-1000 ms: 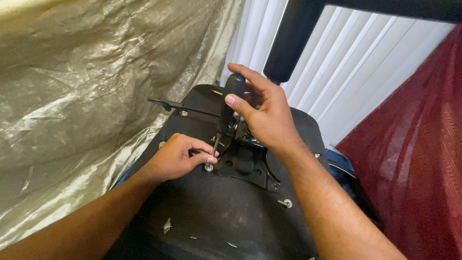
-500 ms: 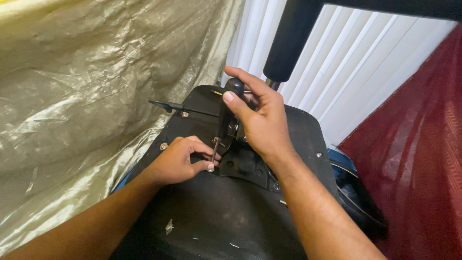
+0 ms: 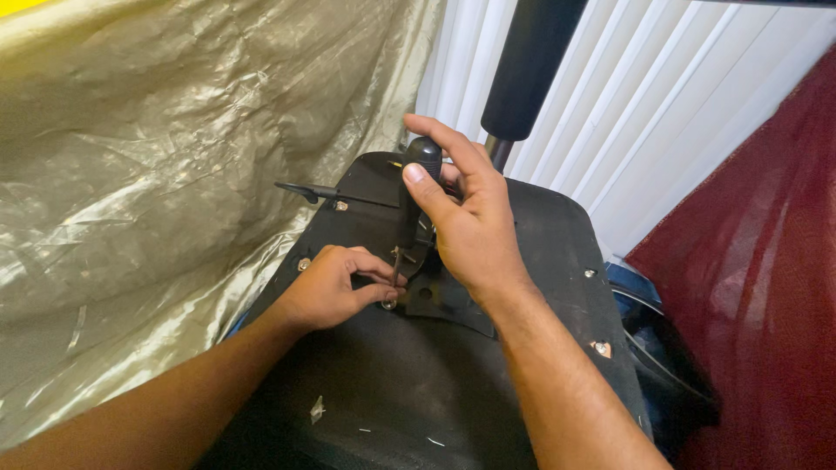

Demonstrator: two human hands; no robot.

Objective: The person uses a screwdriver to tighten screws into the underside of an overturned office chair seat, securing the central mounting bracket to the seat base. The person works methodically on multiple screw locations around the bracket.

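Note:
An upturned black chair seat (image 3: 392, 392) fills the lower middle of the head view, its dark metal bracket (image 3: 444, 296) bolted at the centre. My right hand (image 3: 466, 222) is shut around the black handle of a screwdriver (image 3: 416, 187) that stands almost upright, tip down on a screw in the bracket. My left hand (image 3: 335, 287) pinches the thin metal shaft just above the tip, fingers resting on the seat. A black gas cylinder (image 3: 527, 70) rises from the bracket behind my right hand.
A crinkled gold plastic sheet (image 3: 174, 174) covers the left side. White vertical blinds (image 3: 679, 113) hang behind, a dark red curtain (image 3: 766, 287) at right. A thin black lever (image 3: 313, 191) sticks out left of the bracket. Loose screws sit around the seat's edge.
The view has shifted slightly; my right hand has turned a little on the screwdriver handle. My left hand keeps its pinch on the shaft in the same spot.

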